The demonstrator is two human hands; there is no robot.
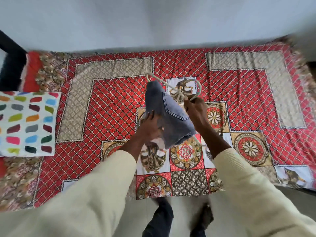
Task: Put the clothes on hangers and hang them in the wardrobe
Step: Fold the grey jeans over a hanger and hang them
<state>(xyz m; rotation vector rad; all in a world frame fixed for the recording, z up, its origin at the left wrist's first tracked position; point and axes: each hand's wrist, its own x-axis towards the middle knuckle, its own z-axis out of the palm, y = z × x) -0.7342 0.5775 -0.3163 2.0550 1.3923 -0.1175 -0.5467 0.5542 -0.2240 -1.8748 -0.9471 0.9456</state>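
So the grey denim garment [168, 115] is draped over a pale hanger [172, 88] and held up in the air above the middle of the bed [119, 106], not touching the bedspread as far as I can see. My right hand [196, 112] is just to the right of the denim, fingers curled round the hanger near its hook end. My left hand [150, 125] is on the denim's lower left side, fingers fairly straight and spread, pressing flat against the fabric rather than grabbing it. One back pocket faces up at me.

Stuff I can't really make out: whether it's shorts or folded jeans, since the fabric bunches and the lower hem sits between my forearms. Most of the hanger is hidden under the cloth; only the upper bar, the hook loop and a bit poking out below the hem show. Everything's slightly motion-blurred too.

Further out, a white pillow [27, 124] with coloured dabs lies at the bed's left edge, cut off by the frame. My cream sleeves [85, 194] fill the bottom, and the bed's far edge meets a plain wall [153, 23].
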